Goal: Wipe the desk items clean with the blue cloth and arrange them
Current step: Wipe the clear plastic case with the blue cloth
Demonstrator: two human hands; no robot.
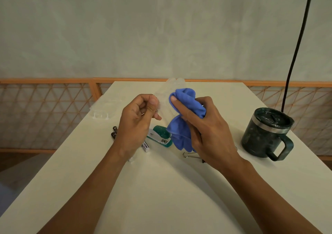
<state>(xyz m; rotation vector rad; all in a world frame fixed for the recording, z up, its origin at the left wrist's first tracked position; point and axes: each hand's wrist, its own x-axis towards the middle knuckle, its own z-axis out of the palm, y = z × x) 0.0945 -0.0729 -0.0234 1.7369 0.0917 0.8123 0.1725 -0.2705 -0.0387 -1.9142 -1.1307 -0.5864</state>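
My left hand (136, 120) is pinching the clear case (168, 90), right hand (206, 126) gripping the blue cloth (186, 99); rubbing may be levering the case loose.

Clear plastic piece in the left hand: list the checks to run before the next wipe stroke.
1. Grip: the left hand pinches the clear plastic piece: ok.
2. Cloth: the right hand grips the blue cloth, thumb on it, cloth against the piece: ok.
3. Clearance: the piece is held above the stapler and binder clip, not touching them: ok.
4. Piece wiped clean: cannot tell, it is transparent and faint.
5. The mug stands apart from both hands: ok.
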